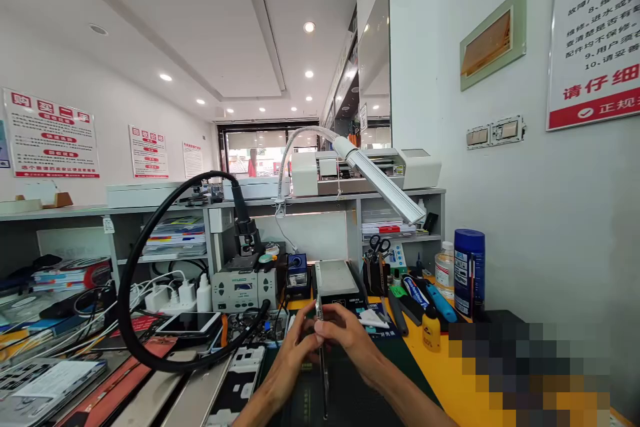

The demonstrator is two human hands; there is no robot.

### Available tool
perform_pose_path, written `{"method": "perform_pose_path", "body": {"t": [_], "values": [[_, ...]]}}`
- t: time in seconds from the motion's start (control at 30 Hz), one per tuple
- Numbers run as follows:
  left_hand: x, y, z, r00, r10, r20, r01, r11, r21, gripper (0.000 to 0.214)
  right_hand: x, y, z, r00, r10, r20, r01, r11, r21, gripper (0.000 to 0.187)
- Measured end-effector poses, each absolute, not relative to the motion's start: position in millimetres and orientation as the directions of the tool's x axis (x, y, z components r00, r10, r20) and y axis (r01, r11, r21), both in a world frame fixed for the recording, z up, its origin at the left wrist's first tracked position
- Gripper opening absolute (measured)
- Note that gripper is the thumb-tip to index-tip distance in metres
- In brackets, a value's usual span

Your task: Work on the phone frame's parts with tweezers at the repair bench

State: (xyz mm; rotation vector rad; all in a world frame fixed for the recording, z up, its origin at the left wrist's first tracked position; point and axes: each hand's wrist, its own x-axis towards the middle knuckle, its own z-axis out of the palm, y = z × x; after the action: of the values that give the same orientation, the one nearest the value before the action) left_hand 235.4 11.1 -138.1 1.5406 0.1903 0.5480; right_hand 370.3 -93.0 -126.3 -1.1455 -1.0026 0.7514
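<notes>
My left hand (295, 347) and my right hand (346, 335) meet over a dark work mat (345, 400) at the bench's front. Between them they grip a thin phone (320, 310) held edge-on and upright, its narrow side facing me. Fingers of both hands curl round its edges. A slim dark tool or strip (324, 380) hangs down below the hands toward the mat; I cannot tell which hand holds it.
A heating plate station (336, 280) stands just behind the hands. A thick black hose (131, 293) loops at left over a white phone (189, 324) and a soldering station (243, 287). A desk lamp (380, 180) hangs overhead. Bottles, a blue can (469, 270) and tools crowd the right.
</notes>
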Motion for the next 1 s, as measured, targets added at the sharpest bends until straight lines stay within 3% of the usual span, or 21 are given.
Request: {"method": "perform_pose_path", "body": {"t": [0.23, 0.5, 0.73, 1.0], "values": [[245.0, 26.0, -124.8, 0.929, 0.325, 0.174, -0.153, -0.09, 0.984, 0.074, 372.3, -92.8, -125.5, 0.438, 0.875, 0.207, -0.011, 0.235, -0.972, 0.049], [237.1, 30.8, -114.6, 0.935, 0.271, 0.226, -0.171, -0.212, 0.962, 0.073, 372.7, -95.8, -119.0, 0.455, 0.863, 0.22, -0.02, 0.257, -0.966, 0.083], [223.6, 33.5, -114.5, 0.926, 0.283, 0.248, -0.166, -0.286, 0.944, 0.077, 365.6, -92.2, -121.5, 0.419, 0.88, 0.225, -0.024, 0.258, -0.966, 0.069], [224.0, 37.7, -121.6, 0.945, 0.248, 0.213, -0.145, -0.265, 0.953, 0.075, 363.8, -90.0, -121.9, 0.398, 0.891, 0.217, -0.024, 0.246, -0.969, 0.073]]}}
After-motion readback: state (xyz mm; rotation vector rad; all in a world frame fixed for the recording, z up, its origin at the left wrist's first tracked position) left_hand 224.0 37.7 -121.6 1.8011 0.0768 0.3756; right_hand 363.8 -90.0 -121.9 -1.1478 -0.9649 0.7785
